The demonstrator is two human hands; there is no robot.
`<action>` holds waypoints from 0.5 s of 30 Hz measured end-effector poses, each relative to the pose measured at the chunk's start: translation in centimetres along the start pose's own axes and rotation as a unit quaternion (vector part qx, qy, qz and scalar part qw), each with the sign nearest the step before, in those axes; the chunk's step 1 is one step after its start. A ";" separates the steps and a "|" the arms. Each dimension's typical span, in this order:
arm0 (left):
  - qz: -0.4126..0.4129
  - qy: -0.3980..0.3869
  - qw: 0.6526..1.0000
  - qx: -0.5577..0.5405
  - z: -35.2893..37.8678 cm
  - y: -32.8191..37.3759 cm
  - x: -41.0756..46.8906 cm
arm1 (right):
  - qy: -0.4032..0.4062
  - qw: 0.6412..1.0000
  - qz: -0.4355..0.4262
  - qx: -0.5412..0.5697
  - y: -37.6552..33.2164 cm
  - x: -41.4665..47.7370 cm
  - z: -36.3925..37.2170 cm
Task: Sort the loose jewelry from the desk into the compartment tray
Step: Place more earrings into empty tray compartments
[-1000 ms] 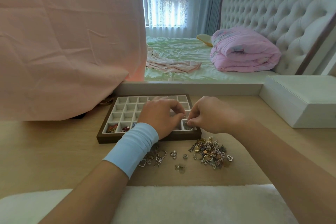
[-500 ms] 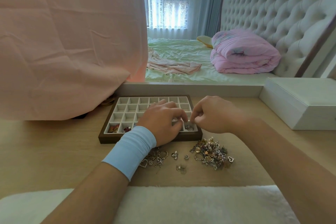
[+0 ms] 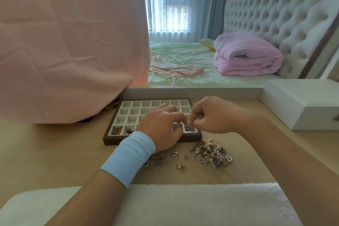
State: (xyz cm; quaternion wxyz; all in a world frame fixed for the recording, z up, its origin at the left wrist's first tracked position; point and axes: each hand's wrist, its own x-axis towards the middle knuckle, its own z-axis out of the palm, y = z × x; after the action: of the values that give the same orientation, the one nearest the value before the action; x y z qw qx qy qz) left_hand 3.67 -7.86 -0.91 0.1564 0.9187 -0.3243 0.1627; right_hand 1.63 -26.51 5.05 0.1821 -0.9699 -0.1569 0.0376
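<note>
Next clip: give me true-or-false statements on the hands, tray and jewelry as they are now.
1. The left hand and the right hand are both over the tray, at its near right part. True.
2. The jewelry pile lies in the tray. False: it lies on the desk, in front of the tray.
3. The left wrist wears a light blue band. True.
4. The red pieces sit in the tray's far row. False: they sit in its near-left compartments.
</note>
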 end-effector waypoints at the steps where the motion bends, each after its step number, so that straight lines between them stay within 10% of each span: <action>1: 0.006 0.007 1.000 0.005 -0.2 0.3 -0.3 | -0.014 1.000 -0.005 -0.001 -0.1 -0.3 -0.1; 15: -0.002 -0.049 0.999 -0.021 0.4 3.1 -4.6 | -0.110 0.983 -0.010 -0.143 -1.6 -2.2 1.7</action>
State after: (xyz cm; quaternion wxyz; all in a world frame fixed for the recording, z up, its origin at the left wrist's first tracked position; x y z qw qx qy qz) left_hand -1.65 -7.83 -2.49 0.1600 0.9227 -0.3330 0.1100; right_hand -1.10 -25.21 4.13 0.0230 -0.9744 -0.1890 0.1199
